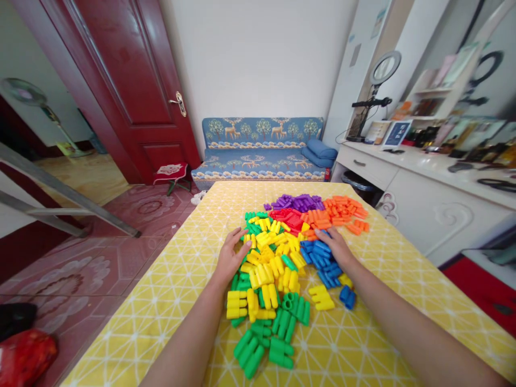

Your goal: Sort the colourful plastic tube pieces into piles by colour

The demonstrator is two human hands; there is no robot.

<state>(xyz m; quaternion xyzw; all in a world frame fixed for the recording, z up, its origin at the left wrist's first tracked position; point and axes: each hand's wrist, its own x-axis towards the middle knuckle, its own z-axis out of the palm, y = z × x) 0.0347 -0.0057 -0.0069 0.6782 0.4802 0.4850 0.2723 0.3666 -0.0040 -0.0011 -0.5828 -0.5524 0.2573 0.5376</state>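
Observation:
My left hand [230, 259] rests at the left edge of the pile, its thumb and fingers apart beside yellow plastic building pieces [264, 274] and green building pieces [291, 317]. Over the blue building pieces [321, 259] lies my right hand [337, 248], fingers stretched out and touching the top ones; nothing is visibly gripped in it. The pieces look like joined tubes. Behind the yellow ones are red pieces [287, 217], with purple pieces [300, 202] farther back. Orange pieces [342, 210] spread at the back right. A separate blue piece [347, 296] sits near my right forearm.
The pieces lie on a table with a yellow patterned cloth [169, 322]. Beyond it stands a blue sofa [258, 156]. A white dresser [435, 199] is to the right. On the left are a red door [124, 75], a small stool [172, 172] and a metal ladder [68, 211].

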